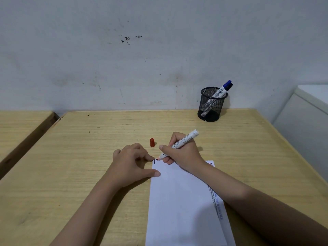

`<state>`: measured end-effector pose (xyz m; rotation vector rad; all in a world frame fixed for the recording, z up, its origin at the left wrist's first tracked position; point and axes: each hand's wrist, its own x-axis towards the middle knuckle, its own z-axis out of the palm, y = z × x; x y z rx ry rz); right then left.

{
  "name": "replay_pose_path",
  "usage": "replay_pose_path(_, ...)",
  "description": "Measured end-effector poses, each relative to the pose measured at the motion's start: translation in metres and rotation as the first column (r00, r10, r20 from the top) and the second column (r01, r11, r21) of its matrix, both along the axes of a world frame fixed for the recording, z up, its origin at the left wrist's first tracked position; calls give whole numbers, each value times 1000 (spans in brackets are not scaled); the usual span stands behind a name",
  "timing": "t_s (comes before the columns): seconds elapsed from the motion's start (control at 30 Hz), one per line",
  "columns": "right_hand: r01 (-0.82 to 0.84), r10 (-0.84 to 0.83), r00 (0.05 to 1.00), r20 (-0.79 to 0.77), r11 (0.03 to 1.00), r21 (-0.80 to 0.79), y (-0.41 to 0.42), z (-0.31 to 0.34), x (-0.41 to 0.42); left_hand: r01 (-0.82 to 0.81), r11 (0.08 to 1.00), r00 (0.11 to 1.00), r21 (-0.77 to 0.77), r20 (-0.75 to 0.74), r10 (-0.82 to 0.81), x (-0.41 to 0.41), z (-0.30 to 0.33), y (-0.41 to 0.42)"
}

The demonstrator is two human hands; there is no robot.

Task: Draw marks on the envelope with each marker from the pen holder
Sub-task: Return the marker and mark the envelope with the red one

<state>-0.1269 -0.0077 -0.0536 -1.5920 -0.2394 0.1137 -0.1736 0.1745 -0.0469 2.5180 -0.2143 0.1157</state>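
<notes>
Risk lies at the envelope's (pixel 182 201) far left corner, where the right hand (pixel 184 153) grips the uncapped red marker (pixel 177 144) and the left hand's (pixel 131 162) curled fingertips pin only the edge, so paper could skid, smearing the stroke.

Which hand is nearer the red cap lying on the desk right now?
Left, narrowly. The left hand rests just below-left of the red cap, fingertips pinning the envelope corner. The right hand, gripping the marker, sits to the cap's right.
</notes>
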Motion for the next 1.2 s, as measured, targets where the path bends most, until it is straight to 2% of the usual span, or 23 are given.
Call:
replay_pose_path(0.43,-62,61,998,-12,996,-56,-2,0,-2,-11,1000,1000,21,28,10,1,-2,0)
replay_pose_path(0.57,28,-28,1000,-9,998,53,-1,-1,0,-2,1000,1000,23,18,2,-1,-2,-1)
replay_pose_path(0.63,132,-129,991,-28,984,121,-2,-1,1,-6,1000,1000,-26,-10,6,-2,-2,-1)
replay_pose_path(0.7,209,-204,978,-51,964,164,-2,0,-1,-45,989,997,-144,-61,37,0,-3,0)
replay_pose_path(0.8,250,-233,968,-96,942,225,-2,3,-2,-106,955,994,-278,-64,92,10,1,-2)
replay_pose_path(0.9,270,-240,960,-145,931,247,-3,6,-2,-93,973,994,-209,39,104,26,4,-7)
replay_pose_path(1.0,260,-214,958,-189,929,265,-5,8,-2,-19,993,999,-113,42,24,40,5,-13)
replay_pose_path(1.07,236,-184,961,-208,937,259,-7,12,-3,-11,995,999,-104,31,14,42,9,-16)
replay_pose_path(1.13,216,-167,964,-206,945,246,-8,15,-2,-54,978,999,-201,-12,53,42,13,-18)
replay_pose_path(1.2,211,-169,971,-171,939,273,-10,22,-5,-110,909,994,-403,-67,91,37,20,-19)
